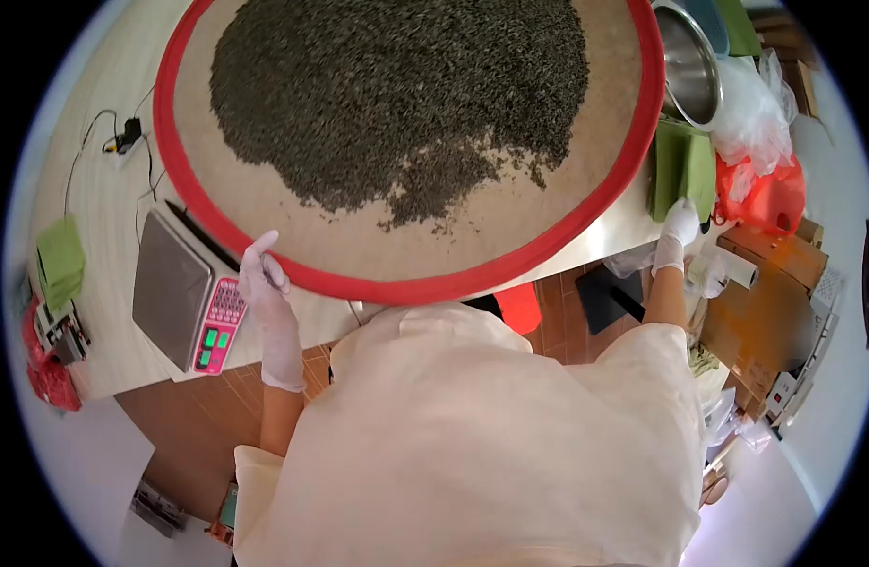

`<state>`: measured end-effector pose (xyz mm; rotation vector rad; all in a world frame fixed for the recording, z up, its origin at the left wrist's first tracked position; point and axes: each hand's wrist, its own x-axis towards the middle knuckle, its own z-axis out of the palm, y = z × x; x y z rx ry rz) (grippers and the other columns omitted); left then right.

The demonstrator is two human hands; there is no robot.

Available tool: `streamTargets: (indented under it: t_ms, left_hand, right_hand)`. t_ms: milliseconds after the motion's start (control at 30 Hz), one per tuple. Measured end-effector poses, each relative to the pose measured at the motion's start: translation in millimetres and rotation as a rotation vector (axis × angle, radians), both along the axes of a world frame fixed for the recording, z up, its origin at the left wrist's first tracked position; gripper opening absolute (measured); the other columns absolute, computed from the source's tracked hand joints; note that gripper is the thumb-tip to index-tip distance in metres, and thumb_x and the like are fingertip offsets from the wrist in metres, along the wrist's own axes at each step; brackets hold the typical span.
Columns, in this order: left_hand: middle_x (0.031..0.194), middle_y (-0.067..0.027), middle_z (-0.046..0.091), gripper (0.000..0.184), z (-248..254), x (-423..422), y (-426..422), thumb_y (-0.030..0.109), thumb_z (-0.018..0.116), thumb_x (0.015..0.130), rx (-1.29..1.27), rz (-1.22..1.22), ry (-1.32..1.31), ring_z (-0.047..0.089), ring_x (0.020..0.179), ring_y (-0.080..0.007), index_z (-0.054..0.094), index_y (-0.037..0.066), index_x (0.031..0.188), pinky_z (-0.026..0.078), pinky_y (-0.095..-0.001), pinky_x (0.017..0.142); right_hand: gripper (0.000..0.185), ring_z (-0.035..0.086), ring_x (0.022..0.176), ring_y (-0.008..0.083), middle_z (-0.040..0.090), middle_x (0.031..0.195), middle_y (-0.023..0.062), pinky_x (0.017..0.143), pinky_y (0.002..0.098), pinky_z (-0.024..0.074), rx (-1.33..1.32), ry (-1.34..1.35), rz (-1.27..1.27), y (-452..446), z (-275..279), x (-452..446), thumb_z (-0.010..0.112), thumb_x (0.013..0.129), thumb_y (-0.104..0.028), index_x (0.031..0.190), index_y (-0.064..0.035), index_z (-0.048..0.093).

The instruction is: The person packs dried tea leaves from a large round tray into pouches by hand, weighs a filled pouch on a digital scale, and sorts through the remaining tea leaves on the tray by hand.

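Observation:
A large round tray with a red rim (406, 291) holds a wide heap of dark, loose, dried leaf-like bits (406, 94). My left hand (266, 283), in a white glove, is raised beside the rim with its fingers loosely bent and apart, nothing in them. It is close to a digital scale (172, 282) with a pink keypad. At the right, my gloved right hand (681, 225) grips the lower end of a green bag (699, 178). More green material lies directly beside that bag. My right fingertips are partly hidden.
A steel bowl (688, 66), clear plastic bags (751, 113) and a red bag (774, 196) crowd the right side. Cardboard boxes (751, 331) stand below them. Green packets (60, 253) and a black plug with cables (129, 134) lie at the left.

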<state>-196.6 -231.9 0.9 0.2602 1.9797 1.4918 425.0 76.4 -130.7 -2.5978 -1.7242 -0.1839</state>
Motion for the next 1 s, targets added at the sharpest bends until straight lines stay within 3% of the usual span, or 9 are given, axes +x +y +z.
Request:
streamTargets:
  t_ms: [200,267,367,467,567,633,733,900,1000]
  left_hand:
    - [0.064,0.0037,0.047,0.053,-11,4,-85,0.044,0.037,0.102,0.077,-0.152,-0.087,0.045,0.059,-0.0046,0.061,0.000,0.119,0.036,-0.0205,0.052]
    - [0.069,0.0020,0.054,0.058,-8,11,-103,0.049,0.034,0.101,0.102,-0.160,-0.204,0.050,0.063,-0.0056,0.058,0.002,0.124,0.039,-0.0210,0.056]
    - [0.092,-0.0046,0.068,0.074,-17,6,-124,0.063,0.025,0.097,0.174,-0.274,-0.396,0.064,0.077,-0.0125,0.048,0.005,0.137,0.048,-0.0229,0.066]
    - [0.108,-0.0094,0.066,0.079,0,7,-133,0.068,0.024,0.095,0.302,-0.161,-0.672,0.065,0.089,-0.0193,0.044,0.007,0.141,0.050,-0.0297,0.078]
    - [0.126,-0.0145,0.059,0.078,-15,-11,-172,0.067,0.030,0.094,0.498,-0.102,-0.869,0.061,0.104,-0.0258,0.041,0.007,0.142,0.047,-0.0379,0.089]
    - [0.126,-0.0088,0.058,0.058,-84,-31,-220,0.047,0.047,0.095,0.434,-0.062,-0.531,0.058,0.106,-0.0225,0.047,0.006,0.136,0.045,-0.0384,0.089]
    - [0.123,-0.0029,0.056,0.041,-19,15,-241,0.027,0.057,0.096,0.180,0.004,-0.298,0.055,0.106,-0.0171,0.052,0.004,0.130,0.046,-0.0335,0.087]
    - [0.131,-0.0110,0.051,0.046,-118,50,-303,0.026,0.054,0.097,0.183,0.424,-0.298,0.053,0.115,-0.0223,0.047,0.001,0.135,0.047,-0.0335,0.091]
    - [0.136,-0.0137,0.048,0.048,-195,79,-322,0.026,0.052,0.099,-0.114,0.291,0.171,0.051,0.119,-0.0258,0.042,0.001,0.139,0.047,-0.0360,0.096]
  right_hand:
    - [0.039,0.068,0.087,0.0328,0.070,0.100,0.0166,0.075,0.0399,0.0535,0.459,0.125,-0.121,-58,112,-78,0.050,0.094,-0.037,0.117,-0.0101,0.066]
    - [0.029,0.068,0.083,0.0300,0.071,0.097,0.0180,0.073,0.0341,0.0534,0.806,0.181,0.352,-91,137,-111,0.056,0.094,-0.019,0.116,-0.0014,0.066]
    - [0.023,0.063,0.075,0.0266,0.066,0.087,0.0137,0.069,0.0323,0.0518,0.661,0.687,0.746,-169,156,-194,0.055,0.091,0.002,0.112,0.0007,0.065]
    - [0.031,0.066,0.084,0.0287,0.068,0.095,0.0127,0.073,0.0372,0.0541,0.311,0.248,1.306,-238,211,-294,0.060,0.071,0.003,0.100,-0.0049,0.067]
    - [0.028,0.064,0.102,0.0249,0.066,0.113,0.0071,0.084,0.0354,0.0528,0.094,0.362,1.656,-284,204,-338,0.060,0.073,-0.010,0.100,-0.0146,0.067]
    - [0.048,0.055,0.119,0.0237,0.059,0.129,0.0053,0.099,0.0387,0.0453,-0.022,0.324,1.846,-306,188,-349,0.061,0.073,-0.015,0.121,-0.0170,0.062]
    - [0.055,0.047,0.128,0.0238,0.054,0.135,0.0070,0.107,0.0407,0.0378,-0.189,0.349,1.958,-313,156,-371,0.059,0.074,-0.011,0.129,-0.0149,0.056]
    - [0.046,0.061,0.106,0.0336,0.063,0.116,0.0131,0.093,0.0442,0.0500,-0.027,0.588,1.738,-215,116,-388,0.060,0.071,-0.001,0.116,-0.0084,0.061]
    - [0.042,0.061,0.102,0.0351,0.065,0.107,0.0166,0.090,0.0438,0.0507,0.129,0.427,1.553,-114,61,-365,0.058,0.073,0.003,0.113,-0.0050,0.062]
